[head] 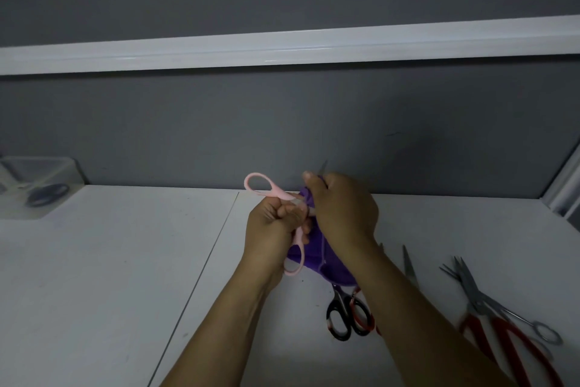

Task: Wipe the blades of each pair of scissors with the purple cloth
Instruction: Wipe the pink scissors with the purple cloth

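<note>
- Scissors, red-handled pair (505,336): nearest to me, flat on the white table (94,276) at my far right, blades pointing away.
- Small all-metal scissors (530,324) lie across the red pair, touching it, ring handles to the right and tips to the left.
- Black-handled scissors (340,319) lie just left of my right forearm, loops toward me. The blades run under the hanging cloth.
- One bare blade (409,267) pokes out past my right forearm. Its handle is hidden, so I can't tell which pair it belongs to.
- Purple cloth (317,251): lower part hangs loose between my hands, above the table. Upper part is bunched in my right hand.
- Left hand (276,223): fingers curled tight round the shanks of the pink scissors (279,194), held up off the table at mid-frame. The handles are spread wide, with one loop up and to the left and the other hanging down beside my wrist.
- Right hand (342,207): fingers and thumb closed on the cloth, pinching it round the pink pair's blade. Only the blade tip shows above my fingertips.
- Far left, against the wall: a clear container (62,167) with something dark blue and looped inside, too blurred to name.
- Grey wall (282,123) behind, with a white rail (282,47) running across it.
</note>
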